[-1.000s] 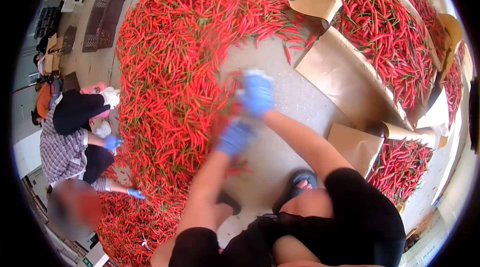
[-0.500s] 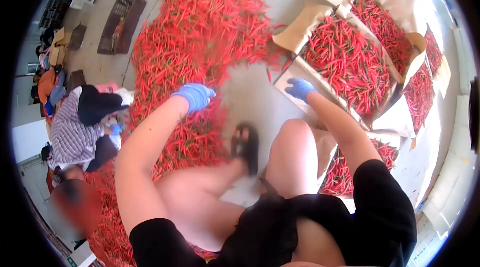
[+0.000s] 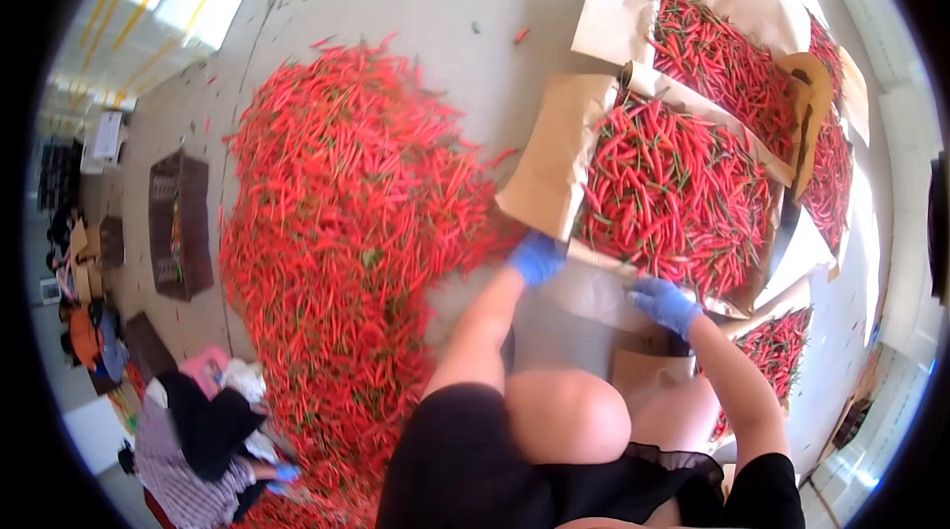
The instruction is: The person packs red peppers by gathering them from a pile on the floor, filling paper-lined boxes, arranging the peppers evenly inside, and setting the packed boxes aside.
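My left hand (image 3: 539, 257), in a blue glove, is at the near left corner of a paper-lined box full of red chilies (image 3: 673, 202); its fingers are partly hidden under the edge. My right hand (image 3: 665, 305), also gloved in blue, touches the near edge of the same box, its fingertips on the rim; whether they grip it I cannot make out. A brown paper flap (image 3: 559, 148) stands out from the box's left side. Left of my hands, a large heap of red chilies (image 3: 336, 222) with green stems lies on the grey floor.
More paper-lined boxes of chilies (image 3: 722, 64) stand behind and to the right, with a smaller one (image 3: 777, 356) near my right forearm. A dark crate (image 3: 180, 227) is left of the heap. A co-worker (image 3: 193, 455) in blue gloves bends over the heap at lower left.
My view has turned toward the boxes. My left hand has left the heap and come to the box's corner; my right hand has moved to its near edge.
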A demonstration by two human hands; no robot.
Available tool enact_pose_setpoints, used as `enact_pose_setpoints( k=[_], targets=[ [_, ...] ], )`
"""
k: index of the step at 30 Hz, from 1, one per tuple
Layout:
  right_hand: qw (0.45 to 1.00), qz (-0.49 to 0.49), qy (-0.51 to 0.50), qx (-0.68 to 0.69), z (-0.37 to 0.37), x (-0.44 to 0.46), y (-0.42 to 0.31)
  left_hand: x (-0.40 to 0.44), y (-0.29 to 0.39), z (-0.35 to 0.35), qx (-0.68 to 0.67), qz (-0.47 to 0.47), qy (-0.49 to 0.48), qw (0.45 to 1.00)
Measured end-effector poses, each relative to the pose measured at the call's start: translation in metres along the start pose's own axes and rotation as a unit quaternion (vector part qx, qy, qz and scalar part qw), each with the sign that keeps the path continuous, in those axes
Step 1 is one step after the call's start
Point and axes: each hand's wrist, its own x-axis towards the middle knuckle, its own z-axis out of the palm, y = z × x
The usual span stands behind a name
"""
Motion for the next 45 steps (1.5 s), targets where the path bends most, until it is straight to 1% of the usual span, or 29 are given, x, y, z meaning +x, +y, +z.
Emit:
enact_pose_setpoints(
  k=[1,2,4,5,7,8,9,11,14,16,18,19,20,23,25,27,28,29,31,33,34,35,36,38,39,41,43,44,45],
  targets=[
    [1.000,0.019,0.013,-0.015,0.004,0.001,-0.009,0.002,-0.008,0.009,0.011,0.022,0.014,1.000],
    [0.998,-0.046,-0.027,-0.045,0.005,0.015,0.012,0.005,-0.018,0.018,0.040,0.054,0.045,0.997],
    [0.993,-0.017,-0.065,-0.099,0.012,0.024,0.014,0.022,-0.045,0.026,0.166,0.133,0.163,0.963],
    [0.986,-0.001,-0.087,-0.142,0.013,0.021,0.003,0.025,-0.058,0.005,0.106,0.074,0.167,0.977],
    [0.986,0.005,-0.117,-0.120,0.001,0.013,0.002,0.001,-0.100,-0.028,0.212,0.007,0.177,0.961],
    [0.981,0.011,-0.162,-0.110,-0.005,0.003,0.003,-0.012,-0.132,-0.048,0.320,-0.067,0.080,0.942],
    [0.986,0.069,-0.150,-0.007,-0.010,-0.008,-0.002,-0.032,-0.151,-0.078,0.213,-0.130,0.065,0.966],
    [0.988,0.095,-0.118,0.017,-0.024,-0.020,0.015,-0.092,-0.206,-0.085,0.328,-0.169,0.092,0.925],
    [0.979,0.140,-0.069,0.128,-0.055,-0.053,-0.017,-0.123,-0.186,-0.116,0.405,-0.218,0.012,0.888],
    [0.978,0.120,-0.059,0.158,-0.063,-0.062,0.007,-0.094,-0.143,-0.160,0.167,-0.304,-0.114,0.931],
    [0.958,0.123,-0.050,0.253,-0.068,-0.075,0.028,-0.027,-0.141,-0.184,0.053,-0.305,-0.166,0.936],
    [0.957,0.124,-0.043,0.260,-0.066,-0.076,0.033,0.010,-0.143,-0.187,0.095,-0.228,-0.052,0.968],
    [0.946,0.137,-0.024,0.294,-0.063,-0.078,0.037,0.052,-0.153,-0.176,0.055,-0.163,0.124,0.977],
    [0.924,0.155,0.057,0.344,-0.041,-0.083,0.061,0.192,-0.192,-0.163,0.128,-0.115,0.277,0.945],
    [0.895,0.160,0.116,0.401,-0.019,-0.090,0.073,0.248,-0.178,-0.194,0.146,-0.220,0.151,0.953],
    [0.892,0.164,0.147,0.395,-0.007,-0.098,0.078,0.281,-0.192,-0.198,0.046,-0.273,0.091,0.957],
    [0.890,0.168,0.179,0.384,-0.004,-0.102,0.082,0.286,-0.191,-0.190,0.041,-0.272,0.107,0.955],
    [0.889,0.173,0.202,0.374,0.002,-0.105,0.088,0.281,-0.193,-0.181,0.040,-0.278,0.118,0.952],
    [0.834,0.114,0.371,0.392,-0.001,-0.098,0.111,0.257,-0.199,-0.139,0.077,-0.096,0.155,0.980],
    [0.780,0.034,0.508,0.364,-0.028,-0.089,0.136,0.210,-0.176,-0.108,0.005,-0.009,-0.112,0.994],
    [0.749,0.012,0.588,0.304,-0.047,-0.076,0.132,0.163,-0.173,-0.074,0.261,0.098,0.001,0.960],
    [0.715,0.003,0.636,0.290,-0.065,-0.063,0.130,0.113,-0.146,-0.089,0.293,0.145,-0.058,0.943],
    [0.728,0.005,0.634,0.261,-0.083,-0.051,0.139,0.083,-0.163,-0.063,0.211,0.183,-0.012,0.960],
    [0.761,0.111,0.619,0.160,-0.110,-0.029,0.121,0.028,-0.182,-0.060,0.158,0.186,0.073,0.967],
    [0.764,0.184,0.617,0.030,-0.121,-0.023,0.117,-0.006,-0.203,-0.059,0.177,0.157,0.095,0.967],
    [0.769,0.261,0.581,-0.051,-0.137,-0.016,0.106,-0.032,-0.214,-0.075,0.203,0.124,0.123,0.964],
    [0.802,0.251,0.540,-0.035,-0.147,-0.009,0.131,-0.059,-0.195,-0.110,0.286,-0.009,0.037,0.958],
    [0.803,0.232,0.549,-0.002,-0.149,-0.008,0.133,-0.063,-0.177,-0.127,0.290,-0.021,0.043,0.956],
    [0.804,0.213,0.555,0.031,-0.152,-0.008,0.135,-0.057,-0.149,-0.145,0.191,-0.009,0.110,0.975]
  ],
)
